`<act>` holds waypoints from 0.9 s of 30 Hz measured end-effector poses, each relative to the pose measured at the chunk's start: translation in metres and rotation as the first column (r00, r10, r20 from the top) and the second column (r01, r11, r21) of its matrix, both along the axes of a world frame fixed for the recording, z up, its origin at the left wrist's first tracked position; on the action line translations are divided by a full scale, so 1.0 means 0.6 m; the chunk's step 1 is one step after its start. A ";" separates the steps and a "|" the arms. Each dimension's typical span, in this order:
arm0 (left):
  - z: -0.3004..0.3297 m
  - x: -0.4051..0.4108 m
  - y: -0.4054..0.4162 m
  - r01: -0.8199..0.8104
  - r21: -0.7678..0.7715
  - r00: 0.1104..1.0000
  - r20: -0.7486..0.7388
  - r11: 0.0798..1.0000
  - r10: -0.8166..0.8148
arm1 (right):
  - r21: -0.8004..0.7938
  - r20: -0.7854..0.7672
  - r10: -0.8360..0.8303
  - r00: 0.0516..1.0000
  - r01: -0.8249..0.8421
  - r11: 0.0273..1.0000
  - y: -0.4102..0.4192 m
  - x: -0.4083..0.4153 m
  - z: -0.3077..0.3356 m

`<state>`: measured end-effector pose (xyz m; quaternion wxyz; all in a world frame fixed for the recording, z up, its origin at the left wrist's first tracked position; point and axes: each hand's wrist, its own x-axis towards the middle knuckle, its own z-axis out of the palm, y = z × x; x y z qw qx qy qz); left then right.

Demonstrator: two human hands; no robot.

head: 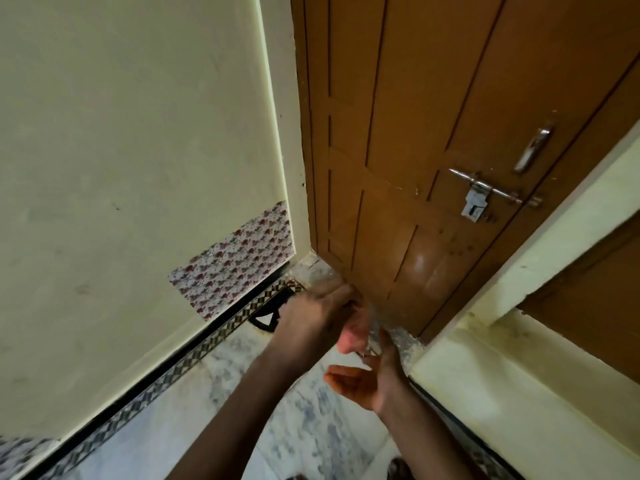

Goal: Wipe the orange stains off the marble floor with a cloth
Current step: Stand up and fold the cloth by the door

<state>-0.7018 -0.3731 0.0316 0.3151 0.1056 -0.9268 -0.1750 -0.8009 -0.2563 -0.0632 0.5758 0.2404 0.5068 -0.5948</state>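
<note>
Both hands are raised in front of the foot of a brown door. My left hand [317,315] shows its back, and its fingers bend toward the right. A pale pink patch sits at its fingertips; motion blur hides whether that is skin or something held. My right hand [372,379] is just below and to the right, palm turned inward, with thumb and fingers relaxed and nothing in it. The white marble floor [239,362] with grey veins lies beneath. No cloth and no orange stain can be made out.
The brown panelled door [433,133] carries a metal latch [485,195] and a handle. A cream wall [131,150] on the left has a floral patch [235,258] and a patterned skirting band [194,351]. A cream door-frame ledge [519,368] juts out on the right.
</note>
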 end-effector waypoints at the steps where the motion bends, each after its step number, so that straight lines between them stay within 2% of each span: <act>1: -0.012 0.008 0.026 0.023 0.011 1.000 0.013 1.000 -0.023 | -0.066 0.041 -0.003 0.999 0.006 0.998 0.010 -0.001 0.009; 3: -0.040 0.026 0.078 0.070 0.040 0.995 0.063 0.997 -0.073 | -0.167 0.010 0.006 1.000 -0.004 0.986 0.027 -0.015 0.016; 5: -0.069 0.042 0.120 0.067 0.113 0.990 0.115 0.991 -0.080 | -0.183 -0.100 0.113 0.989 -0.130 0.974 0.043 -0.037 0.021; 7: -0.083 0.054 0.161 -0.031 0.304 0.991 0.133 0.952 -0.011 | -0.131 -0.274 0.206 0.939 -0.249 0.960 0.064 -0.061 0.031; 8: -0.087 0.057 0.181 -0.101 0.450 0.991 0.123 0.887 0.051 | -0.103 -0.343 0.222 0.913 -0.271 0.957 0.077 -0.073 0.032; 10: -0.087 0.046 0.223 -0.244 0.675 0.961 0.072 0.696 0.267 | -0.158 -0.419 0.231 0.878 -0.321 0.934 0.105 -0.097 0.038; 12: -0.089 0.025 0.253 -0.345 0.760 0.867 0.034 0.551 0.496 | -0.186 -0.523 0.279 0.805 -0.428 0.884 0.135 -0.116 0.060; 13: -0.090 0.013 0.261 -0.352 0.810 0.838 0.051 0.468 0.543 | -0.206 -0.559 0.289 0.777 -0.468 0.860 0.147 -0.126 0.066; 15: -0.093 -0.022 0.276 -0.248 0.936 0.879 0.111 0.248 0.463 | -0.222 -0.604 0.294 0.741 -0.510 0.831 0.173 -0.147 0.081; 17: -0.093 -0.053 0.288 -0.149 0.989 0.931 0.131 0.026 0.342 | -0.238 -0.642 0.281 0.713 -0.534 0.811 0.196 -0.168 0.086; 18: -0.100 -0.062 0.291 -0.120 0.993 0.942 0.118 -0.014 0.315 | -0.265 -0.643 0.270 0.717 -0.538 0.800 0.204 -0.178 0.091; 21: -0.101 -0.085 0.325 -0.043 0.999 0.970 0.040 0.005 0.239 | -0.297 -0.667 0.257 0.699 -0.567 0.769 0.224 -0.209 0.105; 23: -0.102 -0.097 0.342 -0.027 1.000 0.966 0.022 0.016 0.259 | -0.318 -0.677 0.244 0.694 -0.575 0.754 0.236 -0.229 0.109; 26: -0.105 -0.113 0.342 -0.054 0.987 0.953 0.006 0.150 0.304 | -0.334 -0.673 0.190 0.715 -0.523 0.784 0.244 -0.250 0.106; 27: -0.100 -0.119 0.341 -0.063 0.985 0.950 0.009 0.164 0.311 | -0.333 -0.658 0.171 0.734 -0.486 0.808 0.245 -0.255 0.105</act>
